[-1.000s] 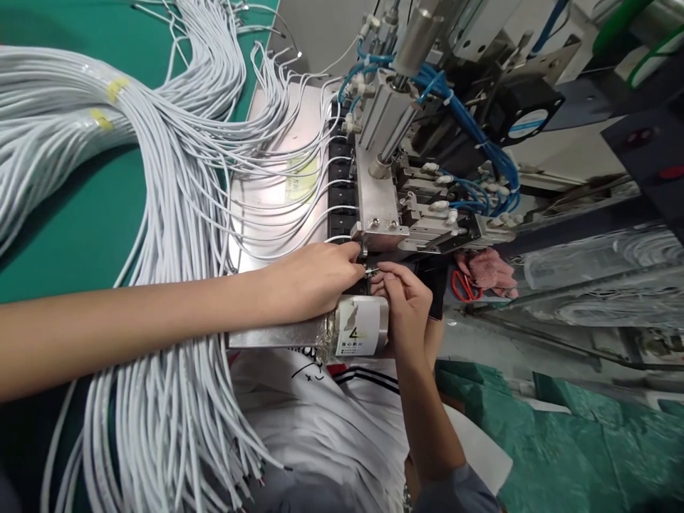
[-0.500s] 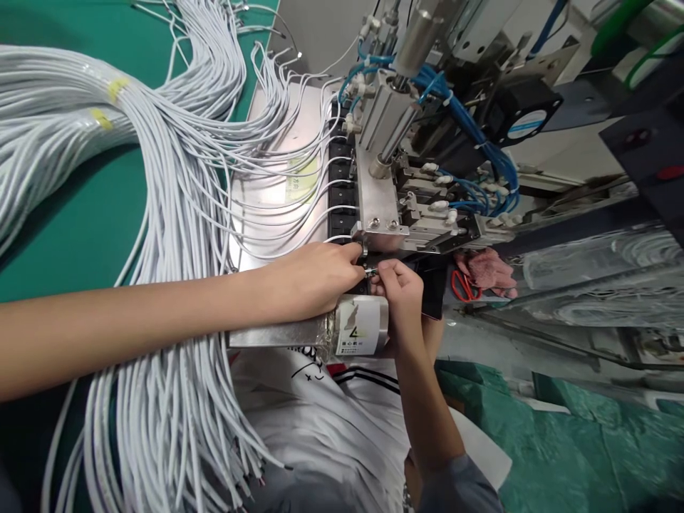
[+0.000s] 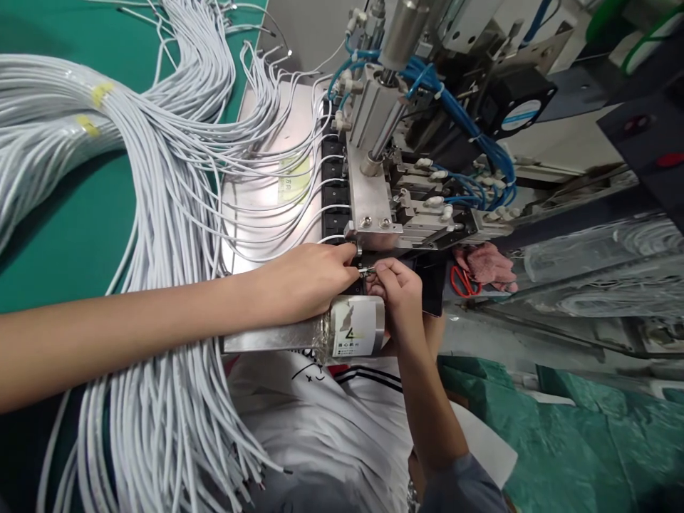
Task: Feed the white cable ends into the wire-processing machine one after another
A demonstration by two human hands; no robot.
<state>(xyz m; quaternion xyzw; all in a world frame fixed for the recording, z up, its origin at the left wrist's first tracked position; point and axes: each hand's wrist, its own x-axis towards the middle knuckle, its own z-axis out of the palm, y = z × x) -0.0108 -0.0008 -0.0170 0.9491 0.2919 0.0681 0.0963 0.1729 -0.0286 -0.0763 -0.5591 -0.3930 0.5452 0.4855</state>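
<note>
At frame centre, the left hand (image 3: 307, 281) and right hand (image 3: 398, 288) meet fingertip to fingertip, both pinching one thin wire end (image 3: 368, 270) between them, just below the machine's metal plate (image 3: 368, 196). One red-handled scissors (image 3: 464, 281) lies right.

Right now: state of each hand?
Left hand: fingers pinched shut on a white wire at the fixture.
Right hand: fingertips pinched on the small wire end.

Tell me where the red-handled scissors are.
In the head view, the scissors lie right of centre, under the machine, beside a pink cloth and just right of the right hand.
</note>
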